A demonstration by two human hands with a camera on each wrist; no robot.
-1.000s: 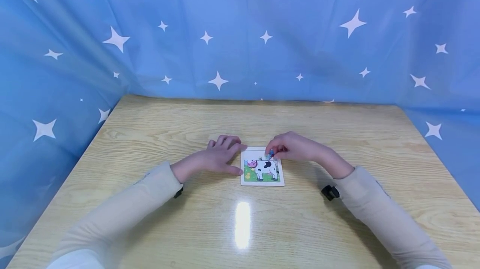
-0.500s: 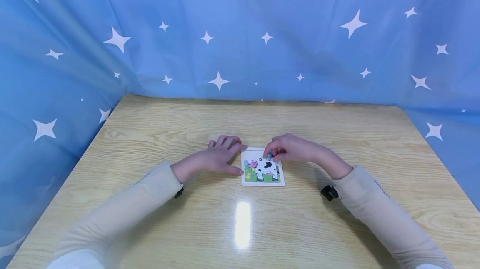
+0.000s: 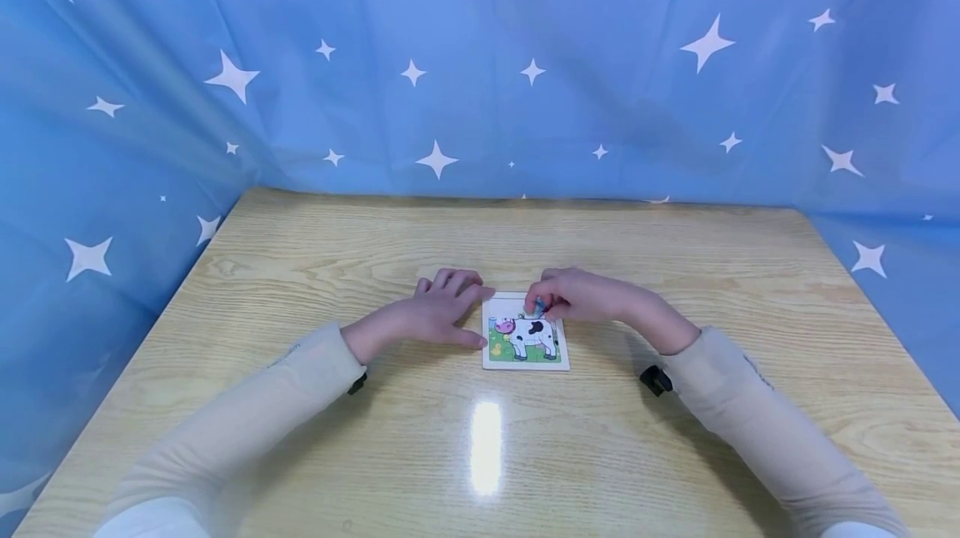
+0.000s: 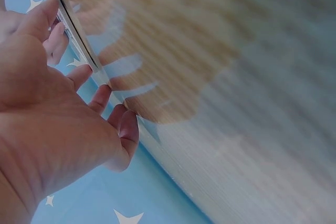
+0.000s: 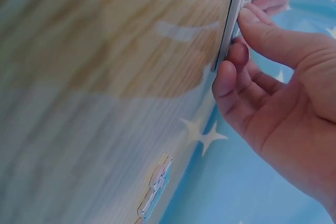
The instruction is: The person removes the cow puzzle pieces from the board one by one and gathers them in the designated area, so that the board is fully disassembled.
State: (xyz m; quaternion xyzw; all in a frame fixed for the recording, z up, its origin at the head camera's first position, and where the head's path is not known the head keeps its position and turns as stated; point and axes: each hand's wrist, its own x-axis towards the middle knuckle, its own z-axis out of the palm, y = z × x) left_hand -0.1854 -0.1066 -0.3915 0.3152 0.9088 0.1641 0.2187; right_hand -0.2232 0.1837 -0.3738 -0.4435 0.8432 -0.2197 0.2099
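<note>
Lying flat near the middle of the table (image 3: 300, 438) — a small square puzzle board (image 3: 525, 339) with a cow picture, its frame thin and pale. Judged light, stiff and flat, probably wood or thick card; apt to skid on the glossy tabletop unless braced. Left hand (image 3: 438, 317) resting beside the board's left edge, fingers straight and relaxed, thumb at the frame, holding nothing. Right hand (image 3: 581, 296) over the upper right corner, fingertips curled and pinching a small blue puzzle piece (image 3: 538, 304) just above the picture. Piece judged tiny, rigid and easy to drop — best pinched by its edges, lowered level and pressed in with a fingertip. Board itself best held by its outer frame, not the loose inlaid pieces
</note>
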